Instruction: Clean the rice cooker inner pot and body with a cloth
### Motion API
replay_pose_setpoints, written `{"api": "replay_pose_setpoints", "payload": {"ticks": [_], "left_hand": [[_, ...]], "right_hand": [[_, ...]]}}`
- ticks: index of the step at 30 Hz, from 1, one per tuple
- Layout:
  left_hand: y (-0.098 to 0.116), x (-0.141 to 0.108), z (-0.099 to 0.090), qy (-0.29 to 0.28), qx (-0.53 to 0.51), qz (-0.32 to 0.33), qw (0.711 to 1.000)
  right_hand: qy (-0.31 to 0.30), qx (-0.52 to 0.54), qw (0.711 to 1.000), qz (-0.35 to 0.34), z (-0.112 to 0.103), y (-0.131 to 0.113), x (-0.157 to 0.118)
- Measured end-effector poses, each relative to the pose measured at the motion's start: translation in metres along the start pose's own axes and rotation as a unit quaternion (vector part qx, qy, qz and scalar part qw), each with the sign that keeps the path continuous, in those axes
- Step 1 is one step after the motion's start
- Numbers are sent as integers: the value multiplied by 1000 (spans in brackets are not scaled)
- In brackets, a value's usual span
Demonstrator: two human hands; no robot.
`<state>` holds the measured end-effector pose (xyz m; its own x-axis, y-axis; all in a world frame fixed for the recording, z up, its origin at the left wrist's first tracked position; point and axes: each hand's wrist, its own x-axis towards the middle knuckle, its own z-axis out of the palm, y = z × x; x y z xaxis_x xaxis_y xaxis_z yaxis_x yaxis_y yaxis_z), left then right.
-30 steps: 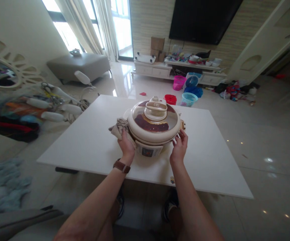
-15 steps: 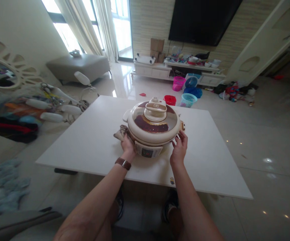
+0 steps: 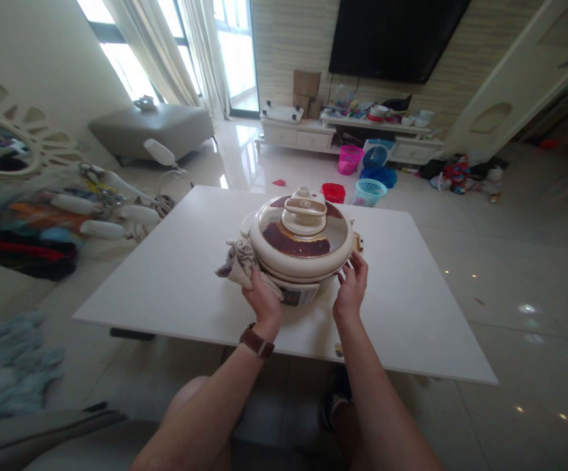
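A cream electric cooker (image 3: 298, 265) with a glass and brown lid stands on the white table (image 3: 166, 275), its control panel facing me. My left hand (image 3: 264, 297) holds a patterned cloth (image 3: 242, 261) against the front left of the cooker's side, partly covering the panel. On the right, my right hand (image 3: 351, 284) touches the cooker's side below the rim, its fingers curved and spread, with no cloth in it. Its fingertips are partly hidden at the cooker's edge.
Past the table's far edge are a red basin (image 3: 333, 192), a light blue basket (image 3: 371, 193) and a pink basket (image 3: 350, 159). A lamp with white shades (image 3: 160, 153) stands beyond the left edge. A small sticker (image 3: 338, 350) is at the near edge.
My left hand and the cloth have moved right and toward me along the cooker's side, now over part of the panel. More of the cloth shows. My right hand has hardly moved.
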<state>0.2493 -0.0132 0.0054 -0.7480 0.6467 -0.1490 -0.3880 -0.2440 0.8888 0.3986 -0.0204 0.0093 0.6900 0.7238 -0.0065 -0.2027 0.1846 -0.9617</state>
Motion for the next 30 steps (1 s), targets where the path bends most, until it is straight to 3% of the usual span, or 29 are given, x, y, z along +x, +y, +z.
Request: {"api": "replay_pose_setpoints", "payload": {"ticks": [5,9,14,20,24,30], "left_hand": [[0,23,3,0,-37,-55,998],[-14,44,2,28,-16,-125,992],[-25,42,1,62,8,-162,985],[-13,39,4,93,-38,-187,977],[-5,34,8,93,-74,-151,981],[-2,18,5,45,-36,49,997]], "right_hand": [[-9,-8,1000,-3,-2,3,1],[-3,-9,1000,-4,-2,5,1],[3,-9,1000,-3,-1,3,2],[9,-13,1000,-4,1,3,1],[7,-13,1000,-4,0,5,1],[-3,-5,1000,1,-2,5,1]]}}
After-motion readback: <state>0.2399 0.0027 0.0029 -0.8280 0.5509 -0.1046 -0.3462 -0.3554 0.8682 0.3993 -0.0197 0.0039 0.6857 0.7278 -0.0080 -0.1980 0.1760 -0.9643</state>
